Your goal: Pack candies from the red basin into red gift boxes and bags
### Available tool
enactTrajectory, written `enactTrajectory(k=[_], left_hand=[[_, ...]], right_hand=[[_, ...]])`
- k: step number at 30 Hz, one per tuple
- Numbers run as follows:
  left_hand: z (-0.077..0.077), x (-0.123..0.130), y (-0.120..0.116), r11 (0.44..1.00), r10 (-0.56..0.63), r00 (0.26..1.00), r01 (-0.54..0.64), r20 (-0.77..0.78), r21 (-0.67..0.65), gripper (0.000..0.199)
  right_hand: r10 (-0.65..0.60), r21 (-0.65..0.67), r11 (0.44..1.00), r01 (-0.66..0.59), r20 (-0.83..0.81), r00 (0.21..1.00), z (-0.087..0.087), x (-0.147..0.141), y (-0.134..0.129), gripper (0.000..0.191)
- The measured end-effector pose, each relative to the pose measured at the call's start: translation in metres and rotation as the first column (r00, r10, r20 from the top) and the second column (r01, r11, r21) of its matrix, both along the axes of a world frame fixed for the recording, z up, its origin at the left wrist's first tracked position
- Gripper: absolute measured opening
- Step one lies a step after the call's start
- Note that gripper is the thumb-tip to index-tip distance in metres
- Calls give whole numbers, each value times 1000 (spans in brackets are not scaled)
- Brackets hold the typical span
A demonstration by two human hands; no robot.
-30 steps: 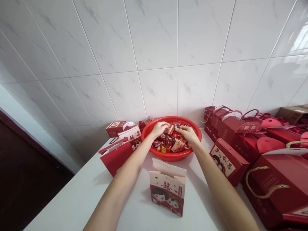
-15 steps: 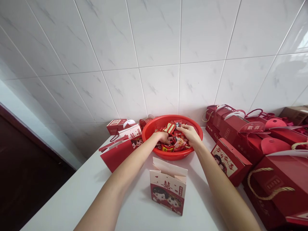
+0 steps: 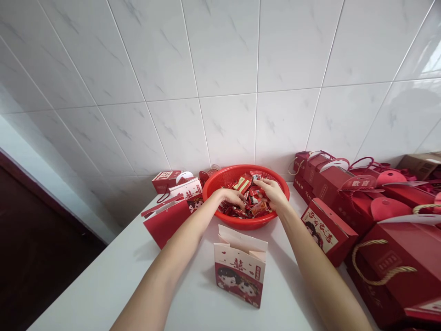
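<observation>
Wrapped candies [image 3: 253, 195] in mostly red packets fill the red plastic basket [image 3: 246, 224] by the wall. My left hand [image 3: 234, 197] is over the candies on the basket's left side, fingers apart and bent downward, with the tips partly hidden. At the right side, my right hand [image 3: 273, 192] pinches a small wrapped candy [image 3: 256, 175] with dark and white print at its fingertips. Nearer to me, between my forearms, an upright red and white gift box [image 3: 239, 276] with cartoon faces has its top open.
Another open red box [image 3: 168, 223] leans left of the basket, behind my left forearm, with a small red box [image 3: 165, 180] beyond it. Several red gift boxes [image 3: 382, 257] with rope handles crowd the right side of the white table [image 3: 193, 299]. A tiled wall [image 3: 227, 128] stands behind.
My left hand has shifted slightly right and up over the candies, and some packets beneath it have moved. My right hand stays nearly in place with the small candy at its fingertips.
</observation>
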State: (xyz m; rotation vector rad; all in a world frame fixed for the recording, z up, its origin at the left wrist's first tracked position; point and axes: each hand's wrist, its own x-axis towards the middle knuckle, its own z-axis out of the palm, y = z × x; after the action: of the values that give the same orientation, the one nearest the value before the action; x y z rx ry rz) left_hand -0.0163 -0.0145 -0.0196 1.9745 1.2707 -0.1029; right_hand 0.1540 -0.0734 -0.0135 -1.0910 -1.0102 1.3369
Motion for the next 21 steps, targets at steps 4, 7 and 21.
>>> enactTrajectory(k=[4,7,21], left_hand=[[-1,1,-1,1000,16,999,-17,-37,-26,11],[-1,-3,-1,999,38,999,-38,-2,-7,13],[4,-15,-2,938,224,775,-337,591,86,50]], right_hand=[[-9,-23,1000,9,-14,1000,2,0,-2,32],[-16,-27,1000,15,-24,1000,4,-1,-2,31],[-10,-23,1000,9,-46,999,5,-1,-1,33]])
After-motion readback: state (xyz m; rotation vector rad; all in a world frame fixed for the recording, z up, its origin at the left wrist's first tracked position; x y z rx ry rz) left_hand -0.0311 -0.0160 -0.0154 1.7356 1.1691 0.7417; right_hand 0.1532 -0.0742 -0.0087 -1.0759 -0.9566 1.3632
